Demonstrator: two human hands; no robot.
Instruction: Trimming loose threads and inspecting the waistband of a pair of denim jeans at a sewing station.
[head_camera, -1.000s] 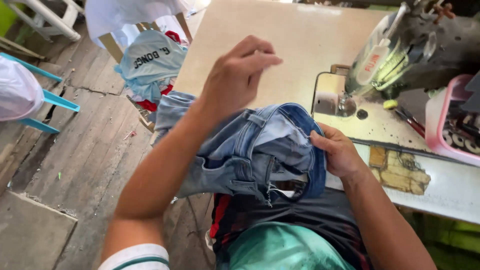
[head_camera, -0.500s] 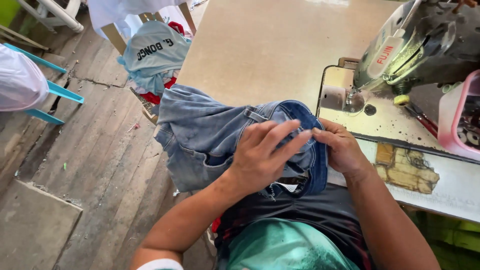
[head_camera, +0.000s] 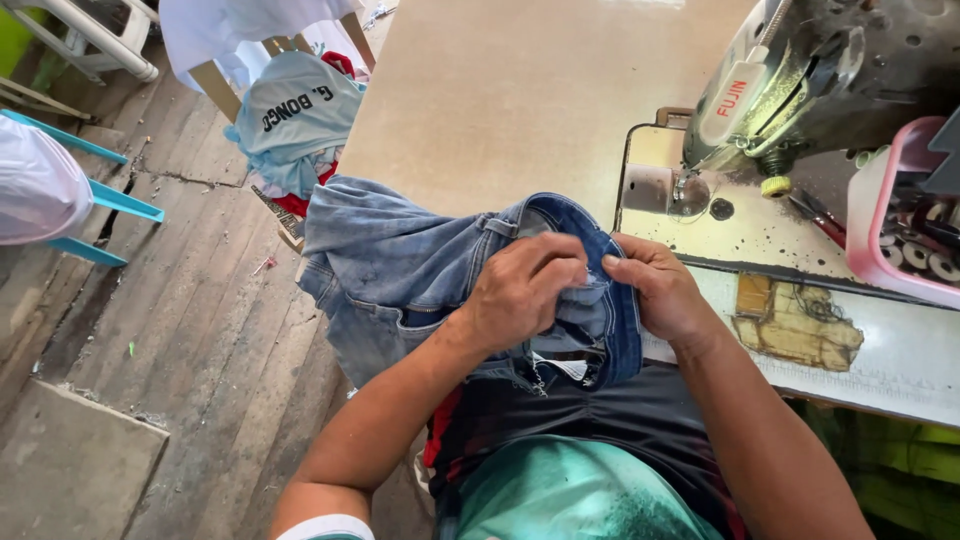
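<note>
Since half a second ago: left hand (head_camera: 525, 290) slid slightly right along the waistband, fingers now meeting the right hand's; a second ago was raised above the cloth, now down on it. Camera shifted a little, garment in the same place.

Head view:
- Faded blue denim jeans (head_camera: 400, 265) bunched on lap, draped over front edge of beige tabletop (head_camera: 520, 90), darker inner waistband turned outward, zipper visible below the hands.
- Left hand closed, pinching the waistband fold from above, knuckles up.
- Right hand (head_camera: 660, 290) closed too, thumb and fingertips gripping the same fold just beside the left hand; fingertips of both touching.
- Grey industrial sewing machine (head_camera: 810, 70) on tabletop, up right, well apart from the hands; metal needle plate (head_camera: 665, 190) beneath its head.
- Pink plastic tray (head_camera: 885, 215) with bobbins at far right edge.
- Worn brown patch (head_camera: 795, 325) on white tabletop strip near right wrist.
- Light blue printed fabric pile (head_camera: 295, 115) at far left corner of tabletop, over red cloth.
- Wooden plank floor (head_camera: 150, 340) at left; turquoise chair frame (head_camera: 100, 195) with white bag on it.
</note>
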